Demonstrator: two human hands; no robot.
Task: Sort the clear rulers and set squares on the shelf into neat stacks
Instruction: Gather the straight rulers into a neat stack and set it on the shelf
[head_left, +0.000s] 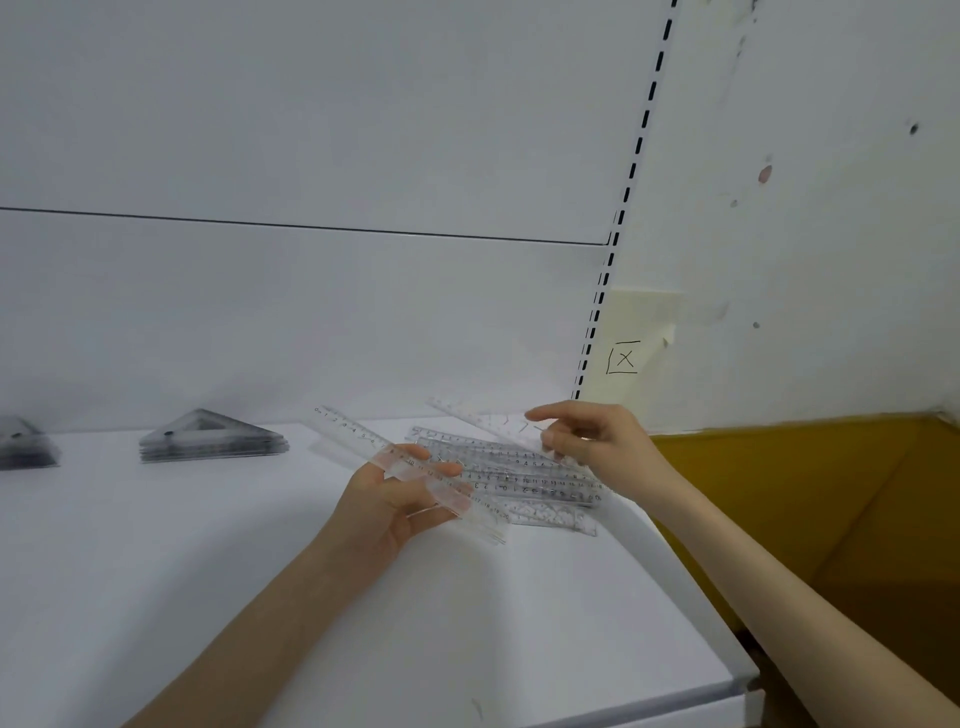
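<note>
My left hand holds a small bunch of clear rulers above the white shelf, slanting from upper left to lower right. Behind it a loose pile of clear rulers lies crisscrossed on the shelf near its right end. Over that pile hovers my right hand, fingers curled and apart, fingertips at the top rulers; I cannot tell whether it grips one. A neat stack of clear set squares sits at the back left, and a second such stack lies at the far left edge.
The shelf's right edge drops off to a yellow-brown surface. A slotted upright and a marked wall with a taped note rise behind the pile. The shelf's back panel stands close behind the stacks.
</note>
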